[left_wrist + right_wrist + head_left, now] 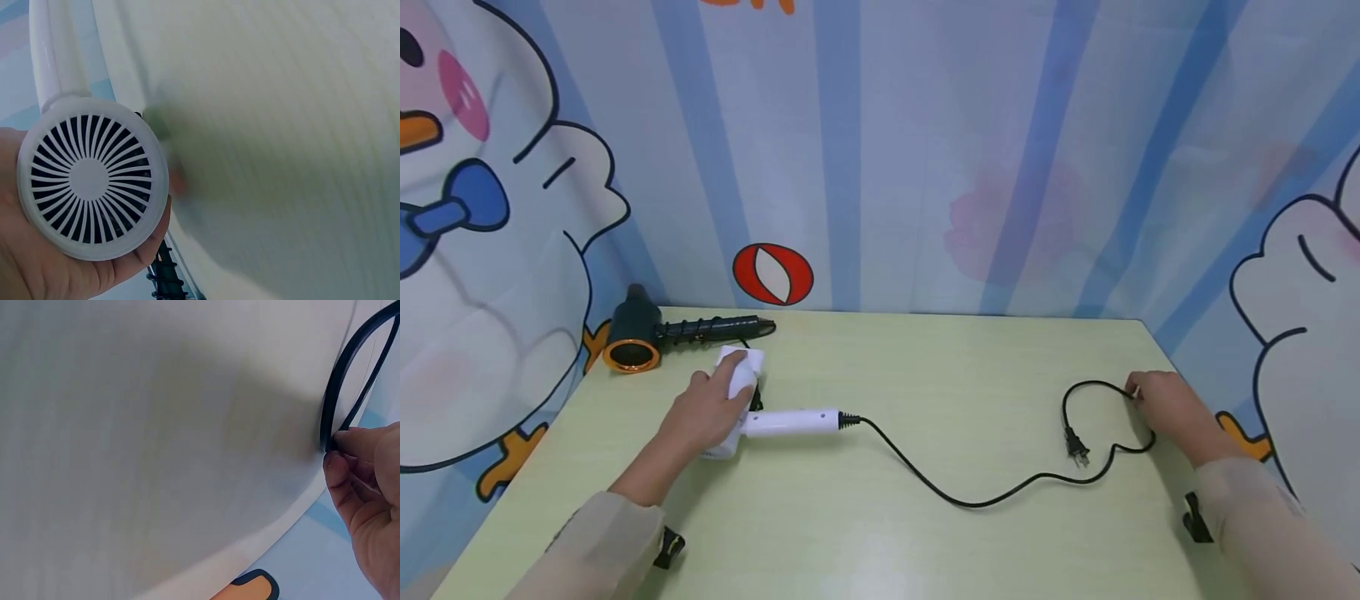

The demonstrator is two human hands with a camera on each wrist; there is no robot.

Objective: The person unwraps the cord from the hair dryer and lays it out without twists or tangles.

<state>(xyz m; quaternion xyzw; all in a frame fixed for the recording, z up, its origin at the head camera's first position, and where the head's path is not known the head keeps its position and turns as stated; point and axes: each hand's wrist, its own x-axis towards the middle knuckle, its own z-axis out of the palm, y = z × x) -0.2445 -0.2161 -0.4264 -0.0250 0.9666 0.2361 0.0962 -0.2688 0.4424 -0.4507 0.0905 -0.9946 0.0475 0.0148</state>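
A white hair dryer (790,422) lies at the left of the table, its handle pointing right. My left hand (706,410) grips its body from above, fingers on the far side and thumb on the near side. In the left wrist view, the round slotted rear grille (87,179) faces the camera. From the handle's end, a black cord (976,505) curves across the table to the right. Near the table's right edge, my right hand (1172,410) pinches that cord between thumb and fingertips. The two-pin plug (1077,446) rests on the table left of this hand.
A dark hair dryer (634,329) with an orange-rimmed opening lies at the back left corner, its cord wound round the handle. Behind the pale table (940,550) hangs a striped blue cartoon curtain (910,167), which also covers both sides.
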